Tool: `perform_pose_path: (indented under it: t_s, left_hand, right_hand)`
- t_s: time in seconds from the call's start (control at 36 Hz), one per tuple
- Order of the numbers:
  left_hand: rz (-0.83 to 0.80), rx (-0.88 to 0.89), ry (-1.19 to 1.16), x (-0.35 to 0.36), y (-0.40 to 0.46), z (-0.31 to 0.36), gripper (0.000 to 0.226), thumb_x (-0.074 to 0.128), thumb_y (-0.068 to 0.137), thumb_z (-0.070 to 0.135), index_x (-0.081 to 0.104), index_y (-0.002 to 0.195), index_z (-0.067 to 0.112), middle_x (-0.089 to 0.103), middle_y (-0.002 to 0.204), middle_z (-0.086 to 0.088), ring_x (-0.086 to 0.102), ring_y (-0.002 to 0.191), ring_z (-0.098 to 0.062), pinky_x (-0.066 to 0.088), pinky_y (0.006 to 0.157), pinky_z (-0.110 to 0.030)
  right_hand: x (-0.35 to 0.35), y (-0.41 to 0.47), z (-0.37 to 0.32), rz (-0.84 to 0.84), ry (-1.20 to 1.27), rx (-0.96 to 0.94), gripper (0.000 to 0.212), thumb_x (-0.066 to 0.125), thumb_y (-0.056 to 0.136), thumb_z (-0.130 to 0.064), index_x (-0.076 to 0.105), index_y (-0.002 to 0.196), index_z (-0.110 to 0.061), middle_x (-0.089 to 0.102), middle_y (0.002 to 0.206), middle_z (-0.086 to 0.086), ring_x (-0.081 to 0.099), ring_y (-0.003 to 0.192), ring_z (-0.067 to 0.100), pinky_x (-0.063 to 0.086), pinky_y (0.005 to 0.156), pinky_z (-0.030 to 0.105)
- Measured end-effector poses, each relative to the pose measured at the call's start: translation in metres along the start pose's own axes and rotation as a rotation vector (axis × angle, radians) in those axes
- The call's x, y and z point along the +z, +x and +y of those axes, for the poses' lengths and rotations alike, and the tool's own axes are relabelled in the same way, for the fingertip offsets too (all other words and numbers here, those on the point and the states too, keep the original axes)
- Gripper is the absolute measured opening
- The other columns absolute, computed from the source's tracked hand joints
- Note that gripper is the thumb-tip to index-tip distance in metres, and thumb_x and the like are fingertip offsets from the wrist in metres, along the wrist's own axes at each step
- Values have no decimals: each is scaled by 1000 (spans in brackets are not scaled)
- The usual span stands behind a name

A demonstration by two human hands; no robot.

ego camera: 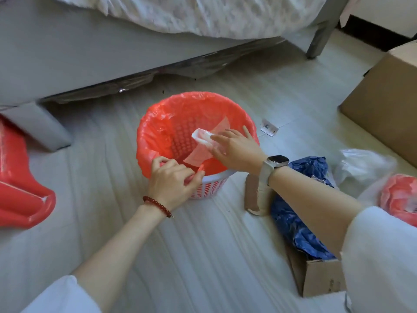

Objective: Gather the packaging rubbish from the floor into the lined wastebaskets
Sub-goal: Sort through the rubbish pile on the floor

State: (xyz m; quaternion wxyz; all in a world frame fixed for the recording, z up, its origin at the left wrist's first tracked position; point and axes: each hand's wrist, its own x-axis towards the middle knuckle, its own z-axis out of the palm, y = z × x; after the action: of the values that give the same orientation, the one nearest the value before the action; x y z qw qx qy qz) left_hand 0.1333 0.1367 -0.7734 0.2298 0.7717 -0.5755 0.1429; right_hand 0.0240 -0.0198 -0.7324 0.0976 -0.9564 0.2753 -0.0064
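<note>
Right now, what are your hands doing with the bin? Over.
Left hand grips red liner at basket rim. Right hand holds clear wrapper over the opening. Nothing blocking.

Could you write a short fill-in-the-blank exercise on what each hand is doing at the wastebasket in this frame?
1. The left hand grips the rim of the ____ liner on the wastebasket.
2. The right hand holds a clear plastic wrapper over the basket's ____.
3. A watch sits on the ____ wrist.
4. Blue plastic spills from a ____ box on the floor.

Missing words: red; opening; right; cardboard
</note>
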Motion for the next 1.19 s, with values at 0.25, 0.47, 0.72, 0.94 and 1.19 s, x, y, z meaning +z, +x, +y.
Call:
perform_pose_path:
  t_s: [0.25,0.47,0.72,0.94,1.19]
  left_hand:
    - [80,30,-132,-2,8,22,24,48,82,33,67,90,21,68,89,7,56,89,-11,30,96,-39]
    - [115,305,-204,25,40,121,22,55,76,18,63,96,18,64,101,-1,56,98,-20,36,92,-41]
    - [-617,230,-180,105,38,199,63,50,83,32,29,141,18,30,147,-6,30,134,-23,26,109,-47]
    - [-870,-154,-393,117,29,206,89,64,79,41,9,146,18,9,154,-4,6,143,-19,14,117,-39]
    - [-911,-697,-720,120,23,231,110,71,73,42,-11,145,28,-2,156,1,7,143,-17,16,113,-38]
  right_hand:
    - [-10,-56,29,232,241,-141,48,30,90,-37,56,124,-16,63,121,2,53,117,19,32,108,44]
    - [2,-127,138,237,217,323,41,44,94,-15,43,135,-14,48,133,8,45,120,26,39,95,34]
    - [76,-190,218,-235,282,515,97,60,75,-63,-11,140,-50,-14,155,-6,-9,143,29,17,108,64]
    - [126,-183,214,-293,484,569,38,54,89,-42,54,117,-16,52,117,13,49,113,32,42,89,40]
    - [94,-186,206,70,1144,634,7,52,92,-15,56,89,-10,60,82,4,54,79,16,41,71,23]
